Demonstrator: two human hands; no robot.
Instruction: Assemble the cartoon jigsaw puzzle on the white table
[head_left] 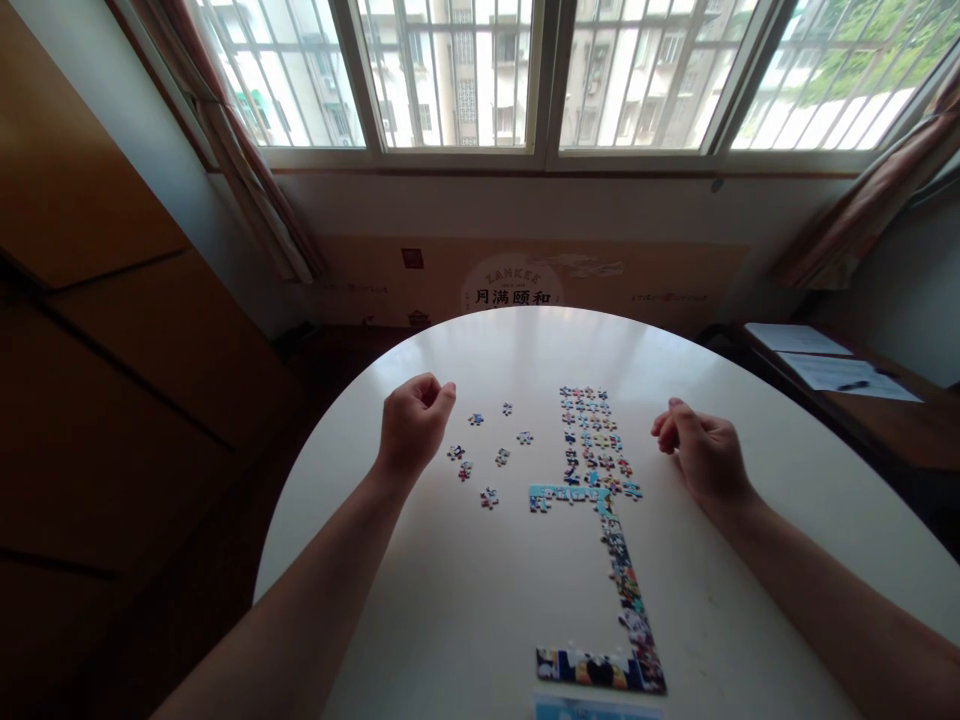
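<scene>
My left hand (416, 425) is closed in a fist on the left of the white round table, its thumb on top; nothing shows in it. Just to its right lie several loose jigsaw pieces (489, 497), scattered and apart from the hand. My right hand (705, 450) is on the right side, its fingers curled in with nothing visible between them. Left of it, loose jigsaw pieces stand in rows (592, 430). Below these rows is a joined jigsaw border (628, 590), with a top strip, a right side and a bottom strip. Neither hand touches a piece.
The white table (450, 600) has a curved far edge. At its near edge a light-blue printed item (596, 708) shows partly. Papers (844, 375) with a dark pen lie on a brown side table at the right. Barred windows (450, 75) are behind, and a wooden cabinet (112, 350) stands left.
</scene>
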